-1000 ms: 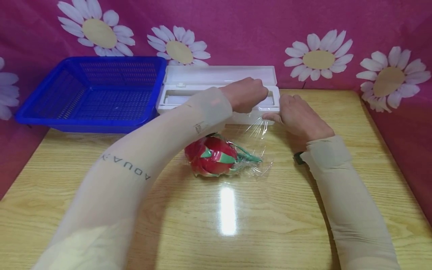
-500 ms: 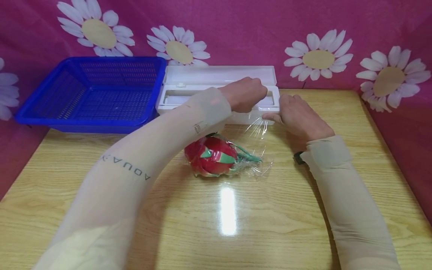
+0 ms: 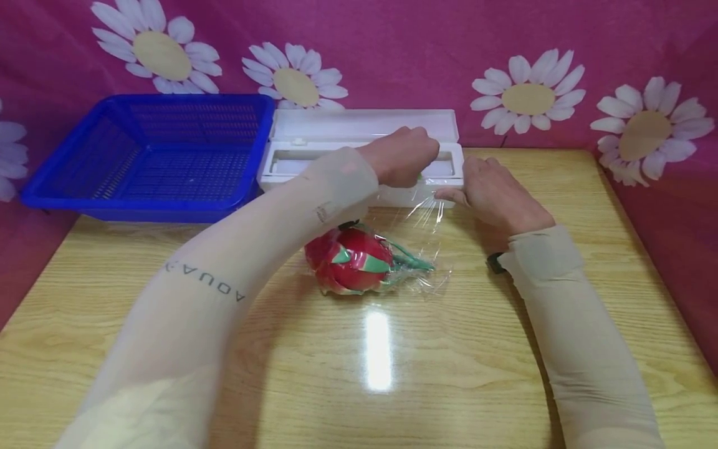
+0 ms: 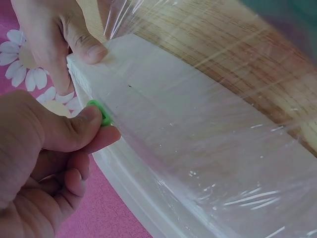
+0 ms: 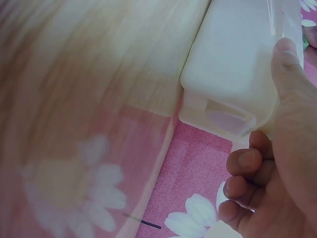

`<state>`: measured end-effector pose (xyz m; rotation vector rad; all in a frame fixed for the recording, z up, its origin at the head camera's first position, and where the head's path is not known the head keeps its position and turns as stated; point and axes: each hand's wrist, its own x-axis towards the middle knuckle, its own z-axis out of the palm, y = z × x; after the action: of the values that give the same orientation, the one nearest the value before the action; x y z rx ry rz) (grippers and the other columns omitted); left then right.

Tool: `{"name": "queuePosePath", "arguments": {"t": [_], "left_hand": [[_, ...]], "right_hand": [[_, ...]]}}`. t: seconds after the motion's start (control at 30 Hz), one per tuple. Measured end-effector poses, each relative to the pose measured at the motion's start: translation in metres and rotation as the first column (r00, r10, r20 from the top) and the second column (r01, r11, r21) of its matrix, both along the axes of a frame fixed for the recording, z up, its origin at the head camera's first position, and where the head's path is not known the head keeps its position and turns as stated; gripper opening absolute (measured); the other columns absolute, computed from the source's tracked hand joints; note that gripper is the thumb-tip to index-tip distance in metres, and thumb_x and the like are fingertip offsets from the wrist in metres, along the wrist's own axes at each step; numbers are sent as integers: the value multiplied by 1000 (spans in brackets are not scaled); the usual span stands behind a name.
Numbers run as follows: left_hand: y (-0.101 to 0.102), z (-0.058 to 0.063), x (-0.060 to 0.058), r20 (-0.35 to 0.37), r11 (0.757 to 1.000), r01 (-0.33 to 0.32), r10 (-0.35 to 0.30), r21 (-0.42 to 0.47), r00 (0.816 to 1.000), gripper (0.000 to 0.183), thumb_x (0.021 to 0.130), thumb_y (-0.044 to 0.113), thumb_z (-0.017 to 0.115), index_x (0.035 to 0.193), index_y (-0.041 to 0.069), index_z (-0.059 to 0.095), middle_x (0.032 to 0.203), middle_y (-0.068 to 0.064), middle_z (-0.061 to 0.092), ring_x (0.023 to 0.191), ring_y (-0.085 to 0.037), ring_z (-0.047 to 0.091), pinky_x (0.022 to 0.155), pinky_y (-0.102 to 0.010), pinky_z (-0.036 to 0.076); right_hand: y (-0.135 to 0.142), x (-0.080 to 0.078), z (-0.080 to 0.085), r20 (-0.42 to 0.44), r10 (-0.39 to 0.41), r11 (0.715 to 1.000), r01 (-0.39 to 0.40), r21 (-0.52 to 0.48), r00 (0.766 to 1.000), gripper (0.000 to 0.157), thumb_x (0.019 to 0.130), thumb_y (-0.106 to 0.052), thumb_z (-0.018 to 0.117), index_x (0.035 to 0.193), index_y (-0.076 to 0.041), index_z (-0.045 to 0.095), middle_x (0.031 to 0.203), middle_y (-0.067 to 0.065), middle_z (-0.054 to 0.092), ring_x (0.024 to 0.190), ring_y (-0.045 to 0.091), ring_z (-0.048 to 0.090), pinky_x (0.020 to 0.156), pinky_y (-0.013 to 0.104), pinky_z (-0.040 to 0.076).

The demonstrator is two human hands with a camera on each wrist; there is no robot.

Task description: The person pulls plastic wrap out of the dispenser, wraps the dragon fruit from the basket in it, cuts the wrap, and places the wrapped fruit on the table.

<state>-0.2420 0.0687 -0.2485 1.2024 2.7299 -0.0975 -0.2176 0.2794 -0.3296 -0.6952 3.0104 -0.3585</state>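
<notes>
A white cling film dispenser [image 3: 269,181] stands at the back of the table with its lid raised. My left hand [image 3: 401,156] is over its front edge. In the left wrist view, its thumb and forefinger pinch a small green slide cutter [image 4: 100,113] at that edge. My right hand [image 3: 496,193] grips the dispenser's right end, thumb on the front face. Clear cling film [image 3: 426,215] hangs from the front edge, creased near the right thumb. In front lies a film-wrapped red dragon fruit [image 3: 359,262] with green tips; my left sleeve covers part of it.
A blue plastic basket [image 3: 168,202] stands left of the dispenser, close against it. Behind the wooden table [image 3: 449,374] hangs a magenta cloth [image 3: 404,50] with daisies.
My left hand has shifted slightly to the left along the dispenser's front edge, and a bit of green now shows under it. The right hand and the fruit stay in place.
</notes>
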Motion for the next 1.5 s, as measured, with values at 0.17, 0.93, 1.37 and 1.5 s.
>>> {"name": "queuePosePath", "arguments": {"t": [0.17,0.93,1.37,1.5], "left_hand": [[3,-1,0,-9,1000,13,-13,-14,1000,26,97,2,55,119,3,70,109,-16,72,88,-24,56,89,-41,56],[10,1,1,-17,999,19,-19,-36,1000,26,99,4,56,122,5,69,116,-15,72,96,-24,58,96,-39,55],[14,0,1,1,1000,16,-16,-16,1000,27,99,3,56,123,6,69,118,-15,72,94,-23,56,94,-39,55],[16,0,1,-4,1000,16,-16,-13,1000,27,99,3,57,123,6,69,117,-15,73,93,-23,58,94,-40,56]], "right_hand": [[1,0,-2,-11,3,1000,-4,-14,1000,61,99,-62,55,111,-2,53,87,14,54,77,27,51,73,41,46],[-1,-6,0,18,8,1000,-8,-25,1000,53,99,-61,56,104,-8,53,83,9,48,72,24,48,71,37,42],[-1,-7,-1,8,17,999,-17,-38,1000,49,99,-59,58,99,-10,53,80,7,44,71,23,46,71,37,40],[-1,-6,0,12,18,999,-18,-33,1000,48,100,-57,59,98,-9,52,81,7,45,71,23,46,71,37,40]]}}
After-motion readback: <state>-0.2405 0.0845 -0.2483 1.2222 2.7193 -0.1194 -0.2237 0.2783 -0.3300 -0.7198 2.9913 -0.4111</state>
